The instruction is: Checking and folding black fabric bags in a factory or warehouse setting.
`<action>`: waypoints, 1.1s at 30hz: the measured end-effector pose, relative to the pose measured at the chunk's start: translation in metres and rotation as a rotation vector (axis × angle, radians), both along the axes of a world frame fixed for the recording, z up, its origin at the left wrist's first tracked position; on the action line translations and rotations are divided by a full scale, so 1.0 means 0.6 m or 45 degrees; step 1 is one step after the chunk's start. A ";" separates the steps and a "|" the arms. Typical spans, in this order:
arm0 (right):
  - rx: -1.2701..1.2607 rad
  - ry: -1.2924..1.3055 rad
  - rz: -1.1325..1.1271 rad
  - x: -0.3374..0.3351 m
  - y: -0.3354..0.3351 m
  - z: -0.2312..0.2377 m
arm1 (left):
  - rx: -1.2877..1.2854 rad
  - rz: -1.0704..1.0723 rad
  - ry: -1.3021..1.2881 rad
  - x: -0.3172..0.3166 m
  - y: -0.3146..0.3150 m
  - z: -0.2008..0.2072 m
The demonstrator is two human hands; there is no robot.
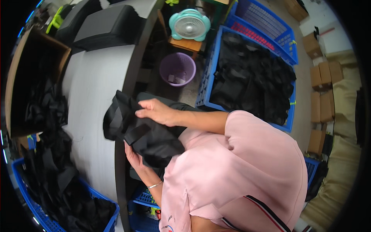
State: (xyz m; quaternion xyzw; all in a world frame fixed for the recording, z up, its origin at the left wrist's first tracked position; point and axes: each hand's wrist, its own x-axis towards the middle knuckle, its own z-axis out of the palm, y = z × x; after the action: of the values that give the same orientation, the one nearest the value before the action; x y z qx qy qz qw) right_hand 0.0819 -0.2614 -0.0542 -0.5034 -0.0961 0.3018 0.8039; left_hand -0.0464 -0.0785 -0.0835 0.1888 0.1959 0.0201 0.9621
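A limp black fabric piece (152,143), folded and partly bunched, lies across my lap and the table's edge. A short black strap-like strip (137,134) crosses it. My right hand (157,112) rests on the upper side of the fabric, its thumb and fingers closed on it. My left hand (133,155), below a bracelet on the wrist, grips the fabric's lower edge; some of its fingers are hidden under the cloth. One corner of the fabric stands up over the table (96,116).
Large black padded pieces (110,28) stand at the table's far end. A blue crate (211,83) heaped with black fabric is at right; another blue crate (112,216) sits lower left, beside an open carton (19,77). Beyond my hands are a purple basket (170,63) and a turquoise fan (190,25).
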 end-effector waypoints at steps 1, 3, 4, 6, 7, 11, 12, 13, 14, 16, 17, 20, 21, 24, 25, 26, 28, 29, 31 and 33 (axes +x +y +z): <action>-0.111 -0.077 -0.050 0.010 -0.021 -0.008 | 0.172 -0.024 0.050 0.014 -0.010 -0.001; -0.098 -0.117 -0.217 0.015 -0.066 -0.031 | 0.445 -0.065 0.027 0.027 -0.049 0.026; -0.243 -0.130 -0.353 0.021 -0.099 -0.057 | 0.589 -0.173 -0.017 0.038 -0.068 0.049; -0.458 -0.090 -0.645 0.044 -0.188 -0.113 | 0.668 -0.319 -0.026 0.048 -0.081 0.046; -0.524 -0.035 -0.787 0.052 -0.241 -0.136 | 0.715 -0.322 -0.075 0.056 -0.102 0.058; -0.347 0.211 -1.262 0.007 -0.524 -0.166 | 0.770 -0.448 0.022 0.050 -0.111 0.016; -0.399 0.195 -1.323 -0.027 -0.604 -0.175 | 0.783 -0.508 0.020 0.043 -0.114 0.010; -0.426 0.166 -1.360 -0.058 -0.651 -0.155 | 0.792 -0.532 0.067 0.027 -0.105 0.002; -0.501 0.177 -1.401 -0.094 -0.723 -0.148 | 0.796 -0.566 0.125 0.021 -0.107 -0.008; -0.656 0.139 -1.467 -0.160 -0.805 -0.109 | 0.841 -0.588 0.256 0.000 -0.103 -0.025; -0.739 0.136 -1.504 -0.199 -0.876 -0.114 | 0.820 -0.613 0.280 -0.001 -0.108 -0.036; -1.608 0.188 -1.559 -0.280 -0.993 -0.142 | 0.837 -0.626 0.313 -0.008 -0.115 -0.042; -2.090 0.123 -1.471 -0.288 -1.029 -0.183 | 0.825 -0.625 0.318 -0.009 -0.115 -0.048; -2.183 0.627 -1.247 -0.281 -0.971 -0.319 | 0.830 -0.567 0.343 -0.016 -0.110 -0.050; -2.125 0.669 -1.182 -0.289 -0.959 -0.355 | 0.811 -0.570 0.336 -0.010 -0.118 -0.053; -2.059 0.689 -1.162 -0.286 -0.936 -0.383 | 0.802 -0.537 0.337 -0.008 -0.123 -0.054; -1.934 0.849 -1.139 -0.343 -0.910 -0.443 | 0.874 -0.668 0.313 0.014 -0.180 -0.047; -2.018 0.743 -0.955 -0.247 -0.839 -0.447 | 0.807 -0.515 0.384 -0.023 -0.109 -0.051; -2.244 0.822 -0.811 -0.221 -0.776 -0.438 | 0.806 -0.512 0.405 -0.036 -0.100 -0.057; -2.293 0.739 -0.731 -0.217 -0.769 -0.434 | 0.832 -0.517 0.464 -0.041 -0.103 -0.050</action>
State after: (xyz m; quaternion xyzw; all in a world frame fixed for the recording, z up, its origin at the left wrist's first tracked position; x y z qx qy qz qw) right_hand -0.0485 -0.7227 -0.3143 -0.8377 0.4960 0.1676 0.1556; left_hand -0.0710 -0.1400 -0.1134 0.5191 0.3049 -0.1422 0.7857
